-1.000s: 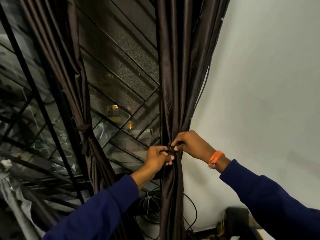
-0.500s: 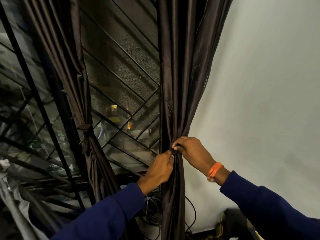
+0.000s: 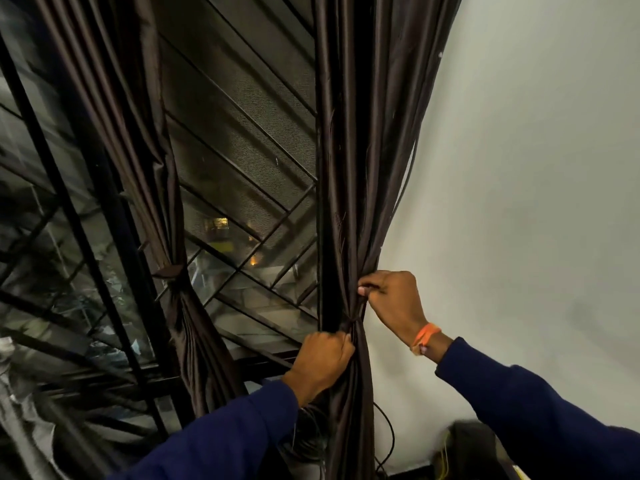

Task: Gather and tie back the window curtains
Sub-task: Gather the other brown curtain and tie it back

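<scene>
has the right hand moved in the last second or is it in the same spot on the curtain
Yes. The right hand has climbed the right curtain, now above the left hand, not level.

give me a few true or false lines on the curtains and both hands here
1. The left curtain is already cinched by a tie. True.
2. The right hand rests flat on the wall. False: it pinches the right curtain.
3. The left hand grips the right curtain lower down than the right hand. True.
4. The orange wristband is on the left wrist. False: it is on the right wrist.
5. The sleeves are red. False: both are dark blue.
</scene>
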